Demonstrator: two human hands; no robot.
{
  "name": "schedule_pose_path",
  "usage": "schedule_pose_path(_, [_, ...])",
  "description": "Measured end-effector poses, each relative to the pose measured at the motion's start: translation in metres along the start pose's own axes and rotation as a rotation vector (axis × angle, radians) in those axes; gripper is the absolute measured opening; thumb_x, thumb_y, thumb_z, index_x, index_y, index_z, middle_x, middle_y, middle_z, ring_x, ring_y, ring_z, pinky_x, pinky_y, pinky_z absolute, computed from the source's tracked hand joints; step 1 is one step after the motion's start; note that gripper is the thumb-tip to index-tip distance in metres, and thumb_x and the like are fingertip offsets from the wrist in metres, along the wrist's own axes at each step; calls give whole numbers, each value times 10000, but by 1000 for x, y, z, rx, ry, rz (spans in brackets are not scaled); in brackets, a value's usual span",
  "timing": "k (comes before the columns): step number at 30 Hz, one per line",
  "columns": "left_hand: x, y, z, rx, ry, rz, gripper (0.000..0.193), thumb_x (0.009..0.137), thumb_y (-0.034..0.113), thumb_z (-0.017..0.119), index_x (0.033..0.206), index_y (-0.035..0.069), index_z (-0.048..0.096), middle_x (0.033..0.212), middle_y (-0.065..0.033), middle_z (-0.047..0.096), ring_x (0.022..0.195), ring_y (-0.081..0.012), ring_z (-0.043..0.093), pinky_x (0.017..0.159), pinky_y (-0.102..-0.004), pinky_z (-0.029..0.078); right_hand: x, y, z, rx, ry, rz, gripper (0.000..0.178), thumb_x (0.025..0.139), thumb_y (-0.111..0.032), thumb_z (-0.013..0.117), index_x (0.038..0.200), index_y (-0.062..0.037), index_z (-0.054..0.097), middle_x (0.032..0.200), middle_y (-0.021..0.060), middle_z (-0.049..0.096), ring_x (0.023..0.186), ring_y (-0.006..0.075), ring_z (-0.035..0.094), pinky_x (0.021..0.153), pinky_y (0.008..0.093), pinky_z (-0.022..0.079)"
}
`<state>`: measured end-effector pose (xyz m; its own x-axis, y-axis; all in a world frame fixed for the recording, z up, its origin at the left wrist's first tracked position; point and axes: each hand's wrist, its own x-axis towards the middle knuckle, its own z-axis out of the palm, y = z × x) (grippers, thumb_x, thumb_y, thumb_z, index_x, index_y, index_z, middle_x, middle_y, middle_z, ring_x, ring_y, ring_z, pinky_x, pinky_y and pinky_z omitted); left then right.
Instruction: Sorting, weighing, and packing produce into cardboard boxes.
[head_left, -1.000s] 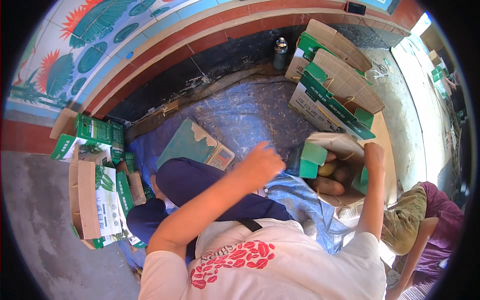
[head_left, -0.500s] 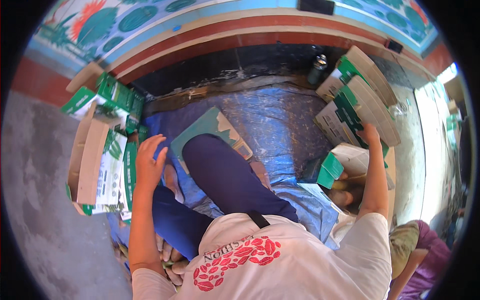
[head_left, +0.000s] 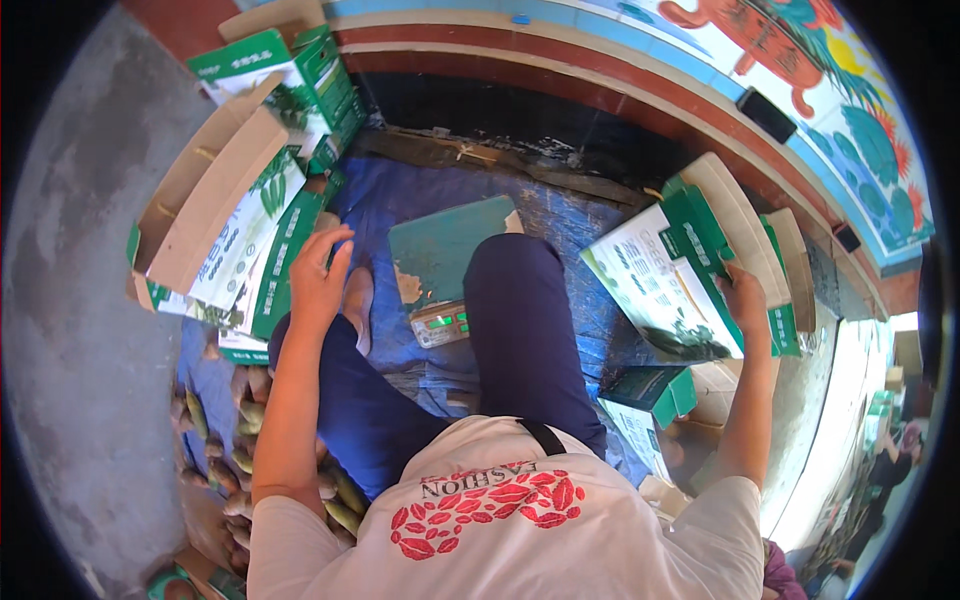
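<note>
My right hand (head_left: 742,298) is closed on the edge of a green and white carton (head_left: 655,275), where the printed side meets the raised brown flap. The carton is tilted, its printed side facing up toward me. My left hand (head_left: 322,268) is in the air over my lower leg, fingers loosely curved and thumb apart, holding nothing. Beside it on the left stands an open carton (head_left: 225,225) with its brown flaps up. Between my feet and the wall lies a flat scale (head_left: 455,250) with a worn green top and a lit display.
Another carton (head_left: 290,85) stands far left by the wall. Several brown and green root-like vegetables (head_left: 240,455) lie at my lower left. An open carton (head_left: 715,395) sits below my right forearm; another carton (head_left: 795,265) stands behind the held one. Blue sheeting (head_left: 375,185) covers the ground.
The view has turned, so the wall slants and the left cartons sit higher in the picture. The carton at my right hand has tilted, showing more of its printed side. My left hand stays empty.
</note>
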<state>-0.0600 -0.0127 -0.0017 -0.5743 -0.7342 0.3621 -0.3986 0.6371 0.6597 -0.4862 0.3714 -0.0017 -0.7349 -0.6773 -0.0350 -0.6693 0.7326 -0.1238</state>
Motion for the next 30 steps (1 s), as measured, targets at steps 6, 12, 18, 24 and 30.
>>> schedule_pose_path(6, [1, -15, 1, 45, 126, -61, 178, 810, 157, 620, 937, 33, 634, 1117, -143, 589, 1047, -297, 556, 910, -363, 426, 53, -139, -7, 122, 80, -381, 228, 819, -185, 591, 1000, -49, 617, 875, 201, 620, 840, 381, 587, 712, 435, 458])
schedule_pose_path(12, [2, -11, 1, 53, 205, -40, 194, 798, 156, 625, 957, 46, 626, 1167, -146, 550, 1083, -310, 526, 929, -374, 411, 82, -265, 15, 39, 135, -774, 129, 825, -163, 554, 886, -57, 594, 842, 147, 622, 797, 347, 598, 680, 428, 472])
schedule_pose_path(18, [-1, -14, -12, 37, 369, -44, 205, 789, 151, 622, 968, 51, 617, 1159, -146, 553, 1076, -316, 523, 930, -380, 406, 59, -339, 52, -122, 175, -1093, 110, 752, -114, 540, 847, -133, 592, 768, 63, 613, 748, 237, 630, 645, 354, 479])
schedule_pose_path(24, [-6, -15, -24, 18, 411, -57, 206, 783, 148, 622, 966, 54, 613, 1154, -139, 556, 1068, -316, 523, 919, -387, 412, 28, -348, 56, -275, 66, -1218, 98, 735, -117, 570, 826, -128, 605, 753, 50, 606, 755, 217, 620, 663, 338, 465])
schedule_pose_path(30, [-8, -16, -22, -9, 436, -63, 207, 777, 143, 626, 967, 60, 615, 1145, -135, 560, 1056, -314, 530, 900, -392, 425, 31, -344, 51, -330, -50, -1239, 99, 734, -105, 570, 817, -127, 619, 754, 57, 611, 763, 221, 623, 676, 330, 473])
